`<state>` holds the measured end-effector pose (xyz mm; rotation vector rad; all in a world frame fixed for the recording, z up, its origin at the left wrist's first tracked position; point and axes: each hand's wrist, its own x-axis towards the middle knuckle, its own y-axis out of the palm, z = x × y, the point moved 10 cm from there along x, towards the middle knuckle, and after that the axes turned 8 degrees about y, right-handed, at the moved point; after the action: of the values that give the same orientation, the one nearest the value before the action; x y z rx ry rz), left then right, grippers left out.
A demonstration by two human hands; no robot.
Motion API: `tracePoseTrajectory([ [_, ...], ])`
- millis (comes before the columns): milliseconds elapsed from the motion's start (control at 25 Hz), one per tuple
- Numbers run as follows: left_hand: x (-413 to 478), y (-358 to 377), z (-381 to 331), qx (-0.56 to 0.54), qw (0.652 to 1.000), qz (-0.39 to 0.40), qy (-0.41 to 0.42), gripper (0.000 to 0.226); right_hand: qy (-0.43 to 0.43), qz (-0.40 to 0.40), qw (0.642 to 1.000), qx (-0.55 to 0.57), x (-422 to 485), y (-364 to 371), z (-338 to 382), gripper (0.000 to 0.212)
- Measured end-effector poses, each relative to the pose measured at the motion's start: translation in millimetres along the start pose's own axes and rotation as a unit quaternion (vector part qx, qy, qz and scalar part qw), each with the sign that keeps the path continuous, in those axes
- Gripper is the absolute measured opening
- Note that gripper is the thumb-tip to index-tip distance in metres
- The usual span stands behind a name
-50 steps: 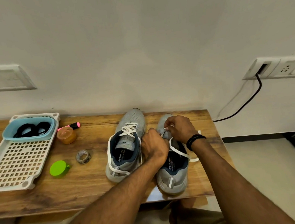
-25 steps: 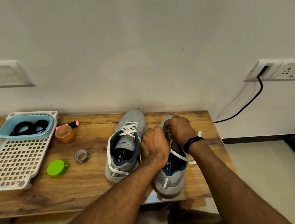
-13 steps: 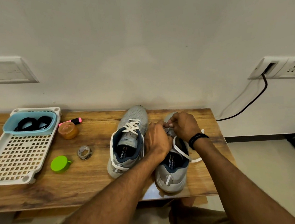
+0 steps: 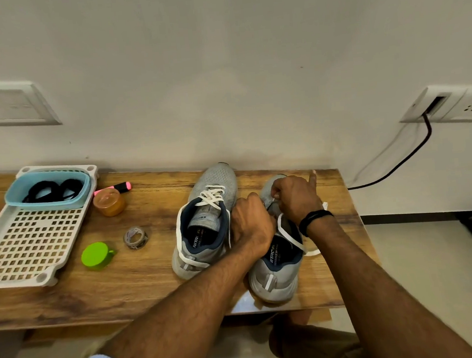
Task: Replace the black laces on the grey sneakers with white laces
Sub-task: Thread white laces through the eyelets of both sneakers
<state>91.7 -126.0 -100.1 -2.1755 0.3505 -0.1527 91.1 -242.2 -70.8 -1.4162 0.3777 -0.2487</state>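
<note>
Two grey sneakers stand side by side on the wooden table (image 4: 153, 286). The left sneaker (image 4: 204, 224) carries a white lace through its eyelets. Over the right sneaker (image 4: 277, 272), my left hand (image 4: 250, 226) grips the shoe's upper with curled fingers. My right hand (image 4: 296, 196) pinches the white lace (image 4: 291, 238) near the front eyelets, little finger raised. A loop of that lace hangs loose over the shoe's right side. The black laces (image 4: 50, 190) lie coiled in a blue tub (image 4: 46, 204).
A white perforated tray (image 4: 29, 248) holds the blue tub at the left. An orange jar (image 4: 108, 202), a pink highlighter (image 4: 115, 188), a tape roll (image 4: 135, 237) and a green lid (image 4: 96, 255) lie between tray and shoes. The wall stands just behind; a black cable (image 4: 399, 164) hangs at right.
Both hands stay on the right sneaker. My right hand has shifted slightly forward toward the toe with the lace; the view has tilted a little.
</note>
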Motion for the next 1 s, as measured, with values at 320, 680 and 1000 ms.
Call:
tracePoseTrajectory([
  [320,1.4,1.3,0.8,0.009,1.000,0.006,0.001,0.025,0.023,0.012,0.973,0.229,3.4,7.1,-10.4,0.013],
  [680,2.1,-0.2,-0.6,0.016,1.000,0.004,0.011,0.027,0.013,-0.028,1.000,0.005,3.1,-2.3,-6.8,0.021],
  [1000,2.1,-1.8,-4.3,0.031,0.999,0.004,0.023,0.021,-0.034,0.014,0.998,0.059,1.6,4.9,12.5,0.017],
])
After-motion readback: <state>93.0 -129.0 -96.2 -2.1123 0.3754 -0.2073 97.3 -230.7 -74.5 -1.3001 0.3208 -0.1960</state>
